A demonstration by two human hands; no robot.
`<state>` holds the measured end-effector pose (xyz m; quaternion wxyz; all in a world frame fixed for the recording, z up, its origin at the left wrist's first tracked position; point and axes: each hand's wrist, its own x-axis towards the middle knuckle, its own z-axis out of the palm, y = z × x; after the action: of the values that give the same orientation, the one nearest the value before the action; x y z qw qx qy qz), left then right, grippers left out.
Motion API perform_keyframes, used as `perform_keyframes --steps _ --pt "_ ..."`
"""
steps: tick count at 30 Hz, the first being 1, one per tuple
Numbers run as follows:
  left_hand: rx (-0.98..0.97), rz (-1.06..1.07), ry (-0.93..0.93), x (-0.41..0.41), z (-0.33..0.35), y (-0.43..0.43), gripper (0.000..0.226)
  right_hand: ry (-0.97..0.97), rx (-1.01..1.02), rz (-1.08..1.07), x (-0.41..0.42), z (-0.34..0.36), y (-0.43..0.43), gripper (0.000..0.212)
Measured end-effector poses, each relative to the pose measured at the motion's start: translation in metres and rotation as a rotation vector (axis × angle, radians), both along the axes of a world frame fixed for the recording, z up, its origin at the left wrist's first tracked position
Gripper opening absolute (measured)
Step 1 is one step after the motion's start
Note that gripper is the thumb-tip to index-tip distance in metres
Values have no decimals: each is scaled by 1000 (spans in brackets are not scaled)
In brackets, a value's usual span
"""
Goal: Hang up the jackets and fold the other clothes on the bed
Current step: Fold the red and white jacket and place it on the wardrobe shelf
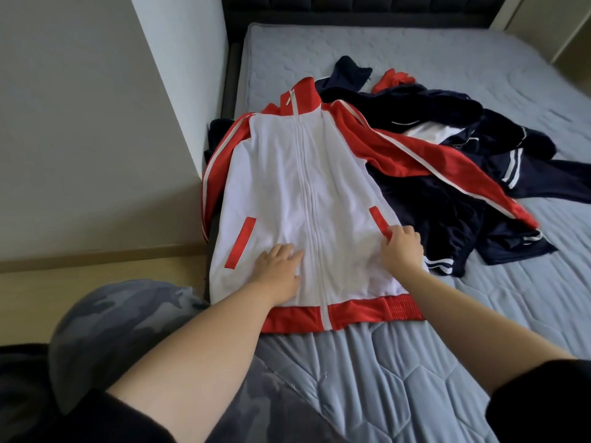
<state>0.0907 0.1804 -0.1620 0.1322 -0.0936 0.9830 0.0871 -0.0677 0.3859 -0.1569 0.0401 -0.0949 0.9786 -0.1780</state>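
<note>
A white track jacket (287,187) with red sleeves, collar and hem lies zipped and face up on the blue quilted bed (399,362), collar pointing away from me. My left hand (279,266) rests flat on the jacket's lower front, left of the zip, fingers straight. My right hand (403,247) sits at the right red pocket trim, fingertips bent and pressing or pinching the fabric there. A heap of navy clothes (447,174) with white stripes lies to the right, partly under the jacket's right sleeve. A small red garment (391,79) shows behind the heap.
A white wall panel (179,75) stands close to the bed's left side, with a light wood floor (80,282) below. The dark headboard (351,8) runs along the far end. My knee in grey camouflage trousers (118,321) is at the bed's near left corner.
</note>
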Motion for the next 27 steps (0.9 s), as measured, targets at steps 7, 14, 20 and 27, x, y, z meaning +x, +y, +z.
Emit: perform_keyframes --steps 7,14,20,27 --pt "-9 39 -23 -16 -20 -12 58 -34 -61 -45 -49 -8 -25 31" --pt "16 78 46 -46 -31 -37 59 -115 -233 -145 -90 -12 -47 11" --pt "96 137 78 -84 -30 -59 58 -147 -347 -167 -107 -14 -67 32" --pt "297 261 107 -107 -28 -78 54 -239 -267 -122 -122 -17 -85 18"
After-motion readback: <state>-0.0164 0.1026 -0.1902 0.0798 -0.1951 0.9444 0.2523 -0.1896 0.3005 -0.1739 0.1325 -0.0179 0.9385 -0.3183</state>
